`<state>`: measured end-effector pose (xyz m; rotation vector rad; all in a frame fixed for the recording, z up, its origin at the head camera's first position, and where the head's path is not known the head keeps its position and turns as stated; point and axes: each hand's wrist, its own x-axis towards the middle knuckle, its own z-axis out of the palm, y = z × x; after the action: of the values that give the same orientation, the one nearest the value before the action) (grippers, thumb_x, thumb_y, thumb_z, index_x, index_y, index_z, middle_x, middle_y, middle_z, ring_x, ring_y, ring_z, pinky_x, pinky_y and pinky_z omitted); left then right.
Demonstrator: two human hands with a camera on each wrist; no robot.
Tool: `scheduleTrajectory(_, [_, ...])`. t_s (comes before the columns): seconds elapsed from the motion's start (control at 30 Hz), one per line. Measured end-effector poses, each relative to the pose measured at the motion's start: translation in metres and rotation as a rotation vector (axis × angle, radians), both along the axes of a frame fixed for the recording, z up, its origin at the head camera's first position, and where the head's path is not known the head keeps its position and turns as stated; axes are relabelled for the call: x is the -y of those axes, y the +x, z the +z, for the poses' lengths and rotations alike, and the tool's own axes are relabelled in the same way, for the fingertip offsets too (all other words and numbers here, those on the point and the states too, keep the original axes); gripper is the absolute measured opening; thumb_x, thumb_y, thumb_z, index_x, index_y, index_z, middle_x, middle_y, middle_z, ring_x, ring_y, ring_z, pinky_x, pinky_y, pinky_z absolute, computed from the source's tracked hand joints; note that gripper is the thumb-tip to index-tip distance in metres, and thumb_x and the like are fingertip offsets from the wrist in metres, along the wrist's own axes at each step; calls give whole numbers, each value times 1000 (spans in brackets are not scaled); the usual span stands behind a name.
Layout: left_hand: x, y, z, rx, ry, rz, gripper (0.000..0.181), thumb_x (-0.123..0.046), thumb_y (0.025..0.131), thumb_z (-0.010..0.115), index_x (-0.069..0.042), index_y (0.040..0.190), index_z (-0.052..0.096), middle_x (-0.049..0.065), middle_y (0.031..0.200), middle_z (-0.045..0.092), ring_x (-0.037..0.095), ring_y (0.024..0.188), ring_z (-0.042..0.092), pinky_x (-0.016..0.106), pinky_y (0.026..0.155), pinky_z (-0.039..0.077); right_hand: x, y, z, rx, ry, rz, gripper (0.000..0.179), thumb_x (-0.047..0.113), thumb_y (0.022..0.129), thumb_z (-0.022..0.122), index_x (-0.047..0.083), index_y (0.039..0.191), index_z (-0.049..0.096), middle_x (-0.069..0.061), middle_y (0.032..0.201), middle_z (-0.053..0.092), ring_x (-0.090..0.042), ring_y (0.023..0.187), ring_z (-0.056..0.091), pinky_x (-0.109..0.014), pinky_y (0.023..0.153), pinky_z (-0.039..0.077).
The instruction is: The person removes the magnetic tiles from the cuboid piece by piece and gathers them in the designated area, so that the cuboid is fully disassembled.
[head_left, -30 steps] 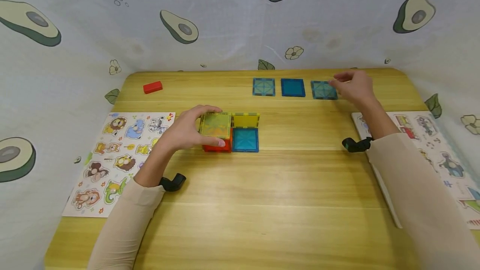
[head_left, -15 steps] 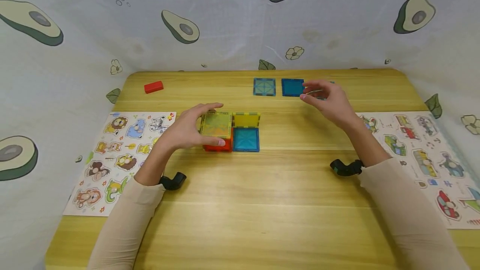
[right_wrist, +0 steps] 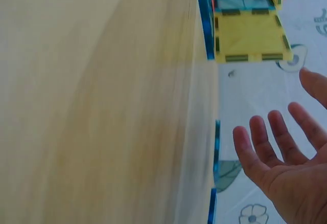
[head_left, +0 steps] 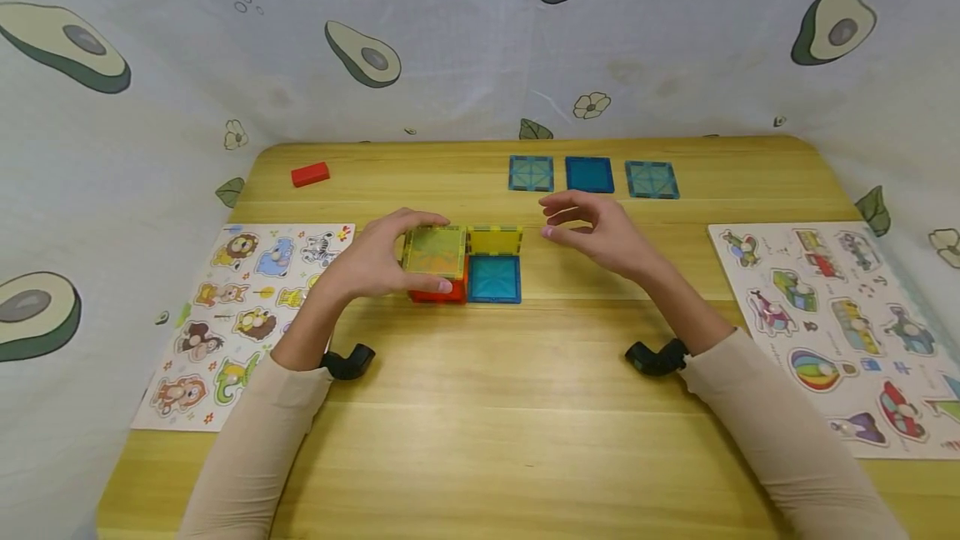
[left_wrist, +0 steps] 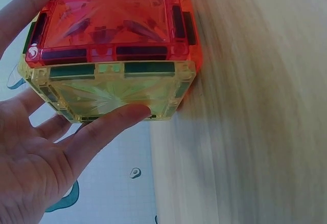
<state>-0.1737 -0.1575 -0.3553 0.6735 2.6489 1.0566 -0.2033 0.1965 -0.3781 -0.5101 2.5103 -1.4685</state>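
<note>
A cube of see-through magnetic tiles, red in front with a yellow tile (head_left: 435, 252) on top, stands left of the table's middle. My left hand (head_left: 378, 261) holds it from the left, thumb (left_wrist: 115, 129) laid along the yellow top and its other fingers partly hidden behind. Against the cube's right side lies a flat blue tile (head_left: 493, 279), with a yellow tile (head_left: 495, 240) upright along its back edge. My right hand (head_left: 600, 232), empty with fingers spread and slightly bent, hovers just right of that yellow tile. The right wrist view shows the bare palm (right_wrist: 301, 183).
Along the back lie three blue tiles: a pale one (head_left: 531, 173), a darker one (head_left: 589, 175) and another pale one (head_left: 652, 180). A red block (head_left: 311, 174) sits back left. Picture boards lie left (head_left: 247, 340) and right (head_left: 817, 315), near the forearms.
My right hand has moved left and toward me, from the rightmost back tile to beside the upright yellow tile. The back tiles stayed put, and my left hand keeps its hold on the cube.
</note>
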Motion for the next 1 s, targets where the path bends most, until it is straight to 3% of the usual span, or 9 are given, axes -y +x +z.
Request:
scheduleTrajectory(0.6, [1, -1, 0, -11, -12, -5, 79, -49, 76, 89, -28, 146, 57, -2, 152, 53, 26, 144, 46, 58, 117, 37, 32, 3, -6, 35, -70, 79, 42, 22, 99, 71, 6, 137, 64, -12, 138, 63, -28, 123, 64, -38, 96, 59])
scheduleTrajectory(1.0, [1, -2, -1, -11, -7, -5, 82, -50, 75, 90, -26, 146, 57, -2, 151, 54, 26, 142, 47, 58, 116, 39, 43, -2, -13, 10, -70, 105, 33, 22, 101, 68, 8, 132, 70, -8, 138, 66, -27, 125, 59, -51, 111, 47])
